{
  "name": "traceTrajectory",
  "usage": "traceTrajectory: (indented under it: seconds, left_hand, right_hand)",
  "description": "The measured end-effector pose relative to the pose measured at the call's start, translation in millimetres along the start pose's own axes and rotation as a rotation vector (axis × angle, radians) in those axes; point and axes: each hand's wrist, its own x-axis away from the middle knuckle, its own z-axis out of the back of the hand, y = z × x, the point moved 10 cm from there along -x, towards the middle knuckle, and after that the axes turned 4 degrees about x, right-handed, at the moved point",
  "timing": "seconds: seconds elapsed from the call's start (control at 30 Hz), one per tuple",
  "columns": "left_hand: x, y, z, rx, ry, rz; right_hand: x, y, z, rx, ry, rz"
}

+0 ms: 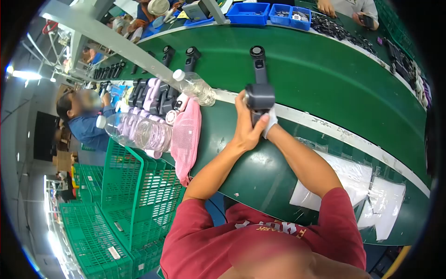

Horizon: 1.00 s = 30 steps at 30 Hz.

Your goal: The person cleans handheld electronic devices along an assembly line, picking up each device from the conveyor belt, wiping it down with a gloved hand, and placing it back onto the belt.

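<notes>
A dark grey handheld device (pixel 261 96) with a thick cylindrical head is held up over the near edge of the green belt. My left hand (pixel 246 123) is wrapped round its lower part from the left. On the right, my right hand (pixel 271 124), with white material on it, closes round the same handle; its fingers are partly hidden. Just beyond, a similar dark device (pixel 258 63) lies on the belt (pixel 302 74). Two more dark devices (pixel 192 58) (pixel 167 55) lie farther left on it.
Left of my arms are a pink mesh bag (pixel 188 139), two clear bottles (pixel 197 88) (pixel 139 132) and green crates (pixel 123 186). White sheets (pixel 344 179) lie at right. Blue bins (pixel 248 13) stand across the belt. A co-worker (pixel 88 118) sits at left; another's hand (pixel 326 7) is at top right.
</notes>
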Motion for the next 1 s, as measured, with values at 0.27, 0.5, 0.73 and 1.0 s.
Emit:
traceTrajectory:
  seconds: [0.27, 0.5, 0.73, 1.0]
  left_hand:
    - [-96, 59, -7, -0.408, 0.139, 0.029]
    - [-181, -84, 83, -1.007, 0.344, 0.291]
    - [-161, -107, 104, -1.292, 0.500, 0.290]
    - [-131, -141, 42, -1.016, 0.207, 0.521]
  right_hand:
    - [-11, -2, 17, 0.236, 0.078, -0.077]
    - [-7, -76, 13, -0.357, -0.232, -0.156]
    - [-10, -107, 32, -0.368, -0.083, -0.085]
    - [-19, -104, 36, -0.376, -0.075, -0.076]
